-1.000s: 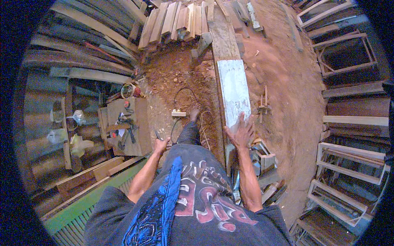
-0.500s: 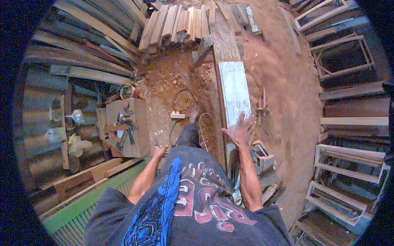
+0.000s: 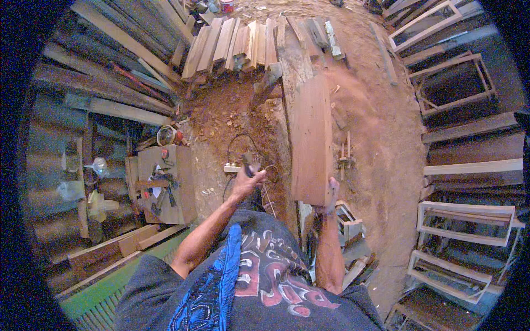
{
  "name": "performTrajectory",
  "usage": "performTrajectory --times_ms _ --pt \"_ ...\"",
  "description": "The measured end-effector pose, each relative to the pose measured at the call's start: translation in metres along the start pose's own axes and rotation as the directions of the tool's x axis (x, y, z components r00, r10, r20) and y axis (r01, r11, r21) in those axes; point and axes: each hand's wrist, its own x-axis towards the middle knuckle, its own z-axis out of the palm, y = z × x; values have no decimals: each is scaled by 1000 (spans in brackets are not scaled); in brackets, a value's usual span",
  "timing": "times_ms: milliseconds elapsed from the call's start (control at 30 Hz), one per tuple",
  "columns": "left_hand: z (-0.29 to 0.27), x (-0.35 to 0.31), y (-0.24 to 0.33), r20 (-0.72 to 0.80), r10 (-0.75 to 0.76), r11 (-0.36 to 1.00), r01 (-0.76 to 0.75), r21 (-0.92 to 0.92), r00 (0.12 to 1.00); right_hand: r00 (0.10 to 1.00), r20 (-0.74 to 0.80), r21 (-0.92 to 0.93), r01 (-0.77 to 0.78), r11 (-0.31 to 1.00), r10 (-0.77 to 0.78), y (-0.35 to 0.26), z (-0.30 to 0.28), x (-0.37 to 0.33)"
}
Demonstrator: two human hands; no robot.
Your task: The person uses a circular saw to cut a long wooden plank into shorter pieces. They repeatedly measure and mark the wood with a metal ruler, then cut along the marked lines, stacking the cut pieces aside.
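A wide brown wooden plank (image 3: 312,140) lies lengthwise over the narrow plank bench (image 3: 293,66), just right of centre. My right hand (image 3: 331,197) grips its near right corner, the thumb along the edge and the other fingers partly hidden below. Closer to the middle, my left hand (image 3: 248,185) is closed around a short dark stick-like object (image 3: 247,165), whose exact kind is blurred. That hand is apart from the plank, above my leg and near a white power strip (image 3: 232,168).
Several cut boards (image 3: 232,44) lie side by side at the far end. On the left stands a box-like stand (image 3: 182,185) with tools. Wooden frames (image 3: 466,223) line the right side. Cables (image 3: 247,138) loop on the dirt floor, and offcuts (image 3: 353,229) lie by my right forearm.
The plank's brown face now shows where a white face was up. My right hand went from spread over it to gripping its corner. My left hand moved right and forward with the dark object.
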Motion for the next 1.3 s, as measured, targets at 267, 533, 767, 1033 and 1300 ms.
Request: performTrajectory --times_ms 267,533,767,1033,1300 --pt "74 14 33 248 -10 944 91 -318 969 986 66 614 -163 772 156 2 30 6" --pt "63 11 2 124 -170 984 163 65 978 912 -353 645 77 760 207 18 47 -30" --pt "-24 50 -16 -111 181 748 -63 661 977 772 -516 557 -27 830 372 -2 53 -23" --pt "-84 95 110 187 401 125 -256 959 897 765 -398 -816 -42 577 -506 -20 -23 -172" --pt "-55 154 255 204 652 160 -395 904 730 809 -532 -833 -448 325 -248 29 -115 -291"
